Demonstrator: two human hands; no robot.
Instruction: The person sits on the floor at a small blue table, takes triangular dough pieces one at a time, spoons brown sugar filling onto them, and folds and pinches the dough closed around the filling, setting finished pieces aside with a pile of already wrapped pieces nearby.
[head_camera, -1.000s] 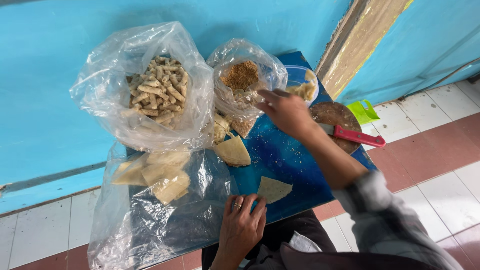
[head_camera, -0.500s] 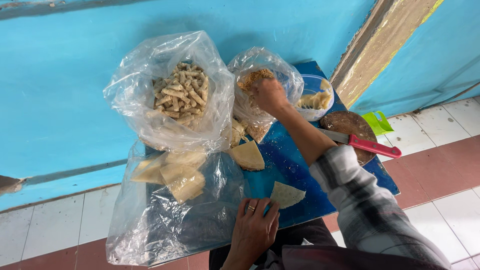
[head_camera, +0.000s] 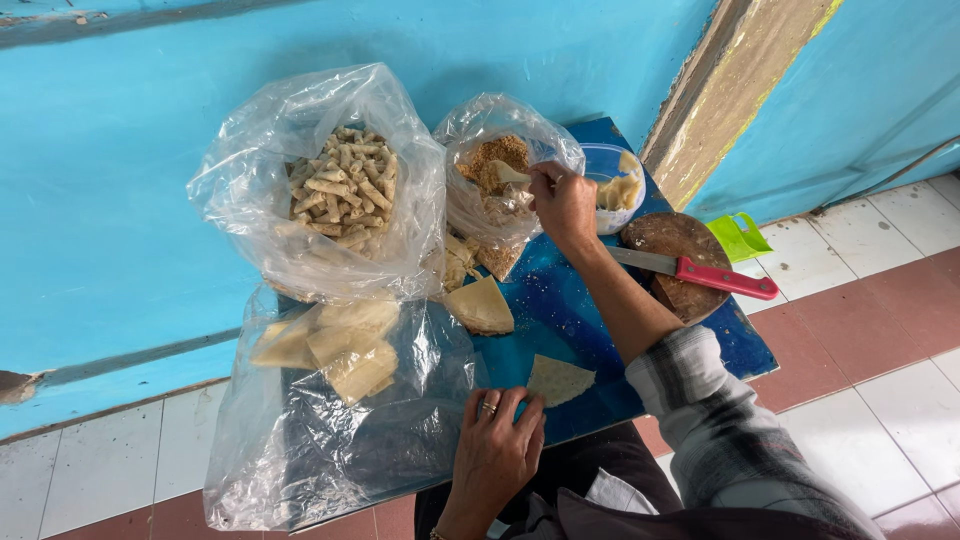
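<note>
Your right hand pinches what looks like a small spoon over the filling bag. Your left hand, fingers spread, pins the thin, floppy wrapper on the desk; lift it by its edges.

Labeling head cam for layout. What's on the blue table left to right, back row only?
Clear bag of small rolled sticks → clear bag of brown crumbs, with the right hand reaching into it → clear plastic tub of pale pieces → round wooden board → red-handled knife → green scoop.
</note>
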